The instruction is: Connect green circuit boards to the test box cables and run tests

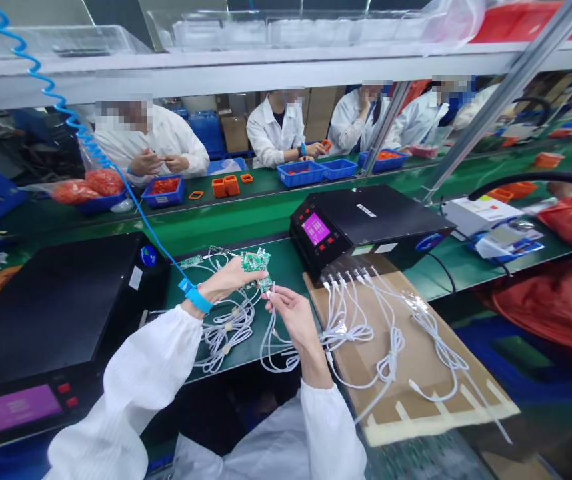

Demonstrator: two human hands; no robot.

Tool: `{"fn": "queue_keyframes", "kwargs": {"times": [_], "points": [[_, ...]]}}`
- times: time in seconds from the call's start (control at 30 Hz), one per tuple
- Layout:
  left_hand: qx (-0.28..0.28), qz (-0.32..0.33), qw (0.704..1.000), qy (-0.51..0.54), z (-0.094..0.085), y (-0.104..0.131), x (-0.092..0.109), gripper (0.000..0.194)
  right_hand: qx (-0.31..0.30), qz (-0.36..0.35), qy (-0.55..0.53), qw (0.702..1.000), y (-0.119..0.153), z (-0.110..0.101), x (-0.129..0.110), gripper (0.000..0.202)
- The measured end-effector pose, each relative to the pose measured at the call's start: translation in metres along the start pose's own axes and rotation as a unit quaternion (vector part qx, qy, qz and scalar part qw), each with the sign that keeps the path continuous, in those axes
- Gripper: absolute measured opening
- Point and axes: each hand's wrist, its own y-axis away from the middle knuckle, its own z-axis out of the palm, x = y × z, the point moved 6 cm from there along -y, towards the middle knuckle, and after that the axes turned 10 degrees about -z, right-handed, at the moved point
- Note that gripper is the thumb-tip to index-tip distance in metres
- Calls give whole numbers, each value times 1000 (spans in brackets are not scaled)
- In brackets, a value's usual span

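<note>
My left hand (229, 279), with a blue wrist strap (197, 297), is closed around several green circuit boards (256, 263). My right hand (292, 313) pinches the end of a white cable (269, 297) at the lower edge of those boards; whether its plug sits in a board cannot be made out. Coiled white cables (229, 333) lie on the green bench below my left hand. More white cables (351, 320) run from the front of a black test box (366, 223) with a lit purple screen, over a cardboard sheet (416, 373).
A second black box (56, 300) stands at the left. A coiled blue cord (86, 137) hangs down to my wrist strap. Across the bench, co-workers in white coats sit behind blue bins (300, 173) and orange frames (226, 186). A metal post (506, 100) slants at the right.
</note>
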Motion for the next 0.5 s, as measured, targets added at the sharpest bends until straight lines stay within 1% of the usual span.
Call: {"fn": "queue_keyframes", "kwargs": {"times": [0.13, 0.2, 0.3, 0.4, 0.5], "points": [[8, -17, 999, 28, -5, -5, -3, 39, 12, -12, -15, 1000, -1, 4, 4, 51], [19, -12, 999, 37, -5, -9, -4, 42, 18, -20, -17, 999, -1, 4, 4, 50], [54, 0, 998, 41, -4, -12, -5, 45, 28, -30, -15, 999, 0, 3, 4, 49], [87, -11, 995, 49, -2, -14, -10, 47, 43, -39, -7, 998, 2, 1, 4, 48], [106, -18, 991, 80, 1, -16, -13, 48, 55, -44, -2, 997, 5, -1, 5, 48]]}}
